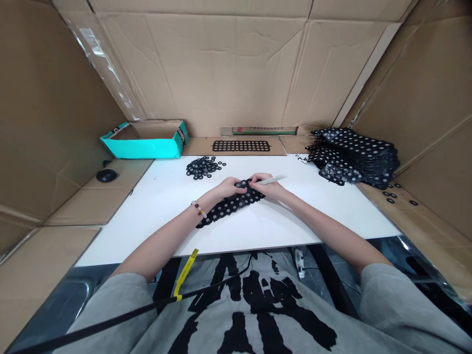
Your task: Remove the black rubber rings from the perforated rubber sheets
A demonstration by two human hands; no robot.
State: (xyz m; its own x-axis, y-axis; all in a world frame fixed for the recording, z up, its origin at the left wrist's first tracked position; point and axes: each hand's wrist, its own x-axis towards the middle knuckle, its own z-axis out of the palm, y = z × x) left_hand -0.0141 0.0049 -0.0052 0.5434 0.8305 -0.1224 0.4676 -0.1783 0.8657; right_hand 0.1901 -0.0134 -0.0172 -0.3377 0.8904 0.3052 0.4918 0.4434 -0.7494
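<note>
Tabletop [165, 182], dotted sheet [229, 206] in hands [226, 187], lettered teal box [142, 148]

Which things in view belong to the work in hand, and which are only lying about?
Likely belong: dotted sheet in left hand; white stick in right hand; ring pile; sheet stack.

Probably lying about: black round object; teal box.

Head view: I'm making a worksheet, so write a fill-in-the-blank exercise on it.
The pale pen-like tool is in the ____ hand.
Between its pale dots, the held sheet is ____.
The bracelet is around the ____ wrist.
The ring heap lies on a ____ board.
Missing words: right; black; left; white.
</note>
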